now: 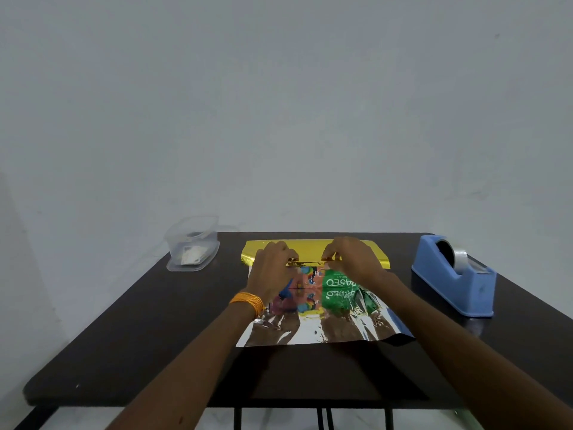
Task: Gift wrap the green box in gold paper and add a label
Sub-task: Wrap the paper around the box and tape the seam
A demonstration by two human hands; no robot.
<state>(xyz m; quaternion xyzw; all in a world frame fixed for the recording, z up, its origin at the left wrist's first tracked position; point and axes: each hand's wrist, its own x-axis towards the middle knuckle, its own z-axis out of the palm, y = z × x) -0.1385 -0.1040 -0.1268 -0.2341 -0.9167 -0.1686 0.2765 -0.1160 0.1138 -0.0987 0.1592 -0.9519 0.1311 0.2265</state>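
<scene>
From my remote seat I see the green box (341, 287) lying flat near the middle of the dark table (155, 321), its printed face up with the lettering upside down to me. It sits on the gold paper (308, 248), whose shiny silver inner side is spread out on the near side of the box and mirrors the box and both forearms. The sheet's far part is turned up and over the far side of the box, so its gold face shows there. Both hands meet at the folded rim of that flap, over the far edge of the box. The left hand (273, 263) has its fingers curled and pinches the rim towards the box's left. The right hand (350, 257) pinches the same rim just to the right of it, with a short stretch of gold fold between them. An orange thread band (248, 302) circles the left wrist. Left of the box and apart from it stands a clear plastic tub (192, 243) holding small pale items I cannot make out. Well right of the box sits a blue tape dispenser (452, 274) loaded with a roll.
</scene>
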